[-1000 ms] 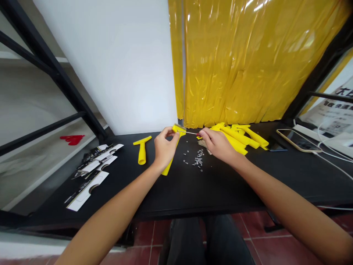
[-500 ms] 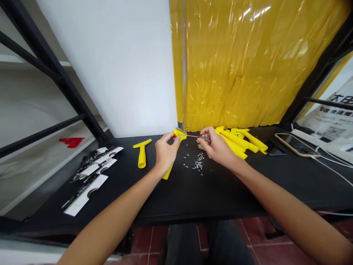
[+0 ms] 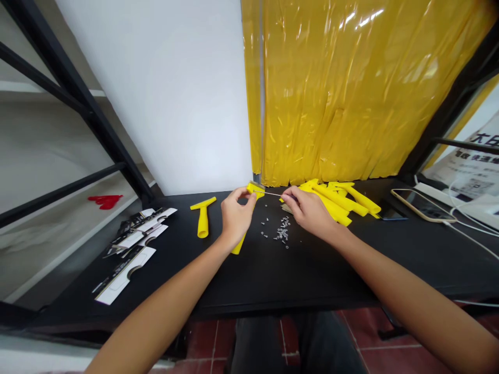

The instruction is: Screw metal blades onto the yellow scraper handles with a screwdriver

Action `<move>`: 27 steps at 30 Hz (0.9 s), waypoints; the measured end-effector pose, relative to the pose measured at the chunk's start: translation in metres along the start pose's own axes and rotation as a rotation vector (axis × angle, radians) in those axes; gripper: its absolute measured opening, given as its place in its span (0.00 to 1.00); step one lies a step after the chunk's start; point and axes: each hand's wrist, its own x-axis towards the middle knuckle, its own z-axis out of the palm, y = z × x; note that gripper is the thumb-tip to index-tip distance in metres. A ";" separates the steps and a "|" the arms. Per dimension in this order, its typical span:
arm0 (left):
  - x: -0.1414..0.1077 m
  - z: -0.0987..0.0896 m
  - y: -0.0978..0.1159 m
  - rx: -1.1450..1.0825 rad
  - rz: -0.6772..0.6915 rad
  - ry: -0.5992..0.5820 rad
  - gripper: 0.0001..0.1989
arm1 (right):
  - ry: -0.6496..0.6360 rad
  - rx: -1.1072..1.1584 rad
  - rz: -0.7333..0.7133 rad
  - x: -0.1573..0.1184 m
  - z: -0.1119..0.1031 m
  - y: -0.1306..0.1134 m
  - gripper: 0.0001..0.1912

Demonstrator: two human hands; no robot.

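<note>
My left hand point(image 3: 237, 212) is closed round a yellow T-shaped scraper point(image 3: 250, 187), its head pointing away and its hollow handle showing below my palm. Along the far edge of the head runs a greyish strip. In my right hand point(image 3: 311, 210) is a screwdriver point(image 3: 272, 194); its thin metal shaft reaches left, with the tip at the scraper head. My fingers wrap round and hide its grip. Small screws and nuts point(image 3: 282, 230) lie loose on the black table between my hands. Left of my left hand rests another yellow scraper point(image 3: 202, 218).
A pile of yellow scrapers point(image 3: 339, 200) lies beyond my right hand. Printed cards point(image 3: 127, 275) are stacked at the left. Two phones, one with a pale frame point(image 3: 421, 205), and white cables lie at the right. A white panel point(image 3: 175, 104) and yellow plastic sheet point(image 3: 335, 104) stand behind.
My right hand's fingers have shifted on the screwdriver, and less of its grip shows. My left hand still holds the scraper in the same place. The view has moved slightly.
</note>
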 end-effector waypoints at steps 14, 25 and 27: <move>-0.004 -0.002 0.006 0.061 0.045 -0.010 0.07 | -0.334 0.952 0.496 0.004 0.003 0.001 0.23; 0.023 -0.010 -0.025 -0.076 -0.117 -0.070 0.09 | -0.428 0.763 0.220 0.007 -0.005 0.020 0.19; 0.028 -0.013 -0.026 -0.134 -0.223 -0.098 0.13 | -0.477 0.673 0.134 0.006 -0.009 0.023 0.16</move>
